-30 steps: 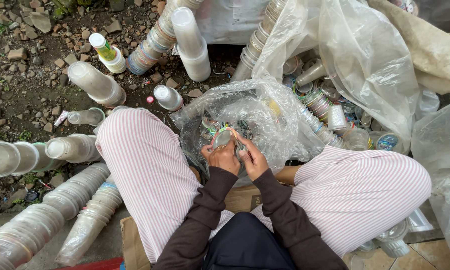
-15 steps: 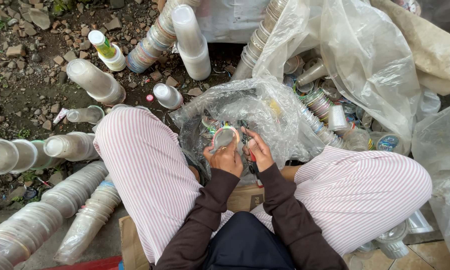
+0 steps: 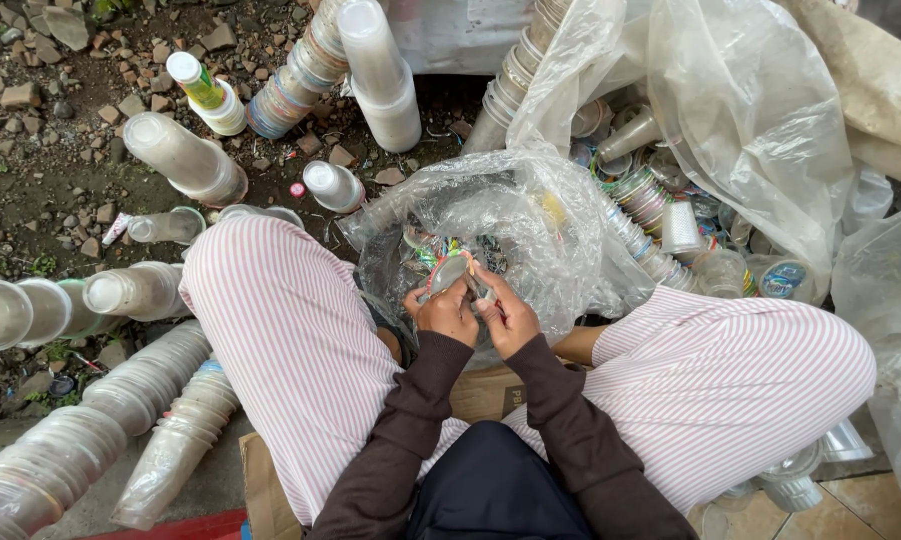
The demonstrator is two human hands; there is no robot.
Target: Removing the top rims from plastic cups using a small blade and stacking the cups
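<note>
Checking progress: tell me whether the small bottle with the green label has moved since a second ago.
No. The green-labelled bottle lies in the same spot on the stony ground, beside the same cup stack.

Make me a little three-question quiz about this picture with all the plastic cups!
1. True or false: both hands hold one small clear cup over the crumpled clear bag between the knees.
2. Which way do the long stacks of cups at the lower left lie? A) upright B) on their sides C) hanging
3. Fill in: the small bottle at the top left has a ___ cap.

Key: 1 true: left hand, right hand. 2 B. 3 white.
</note>
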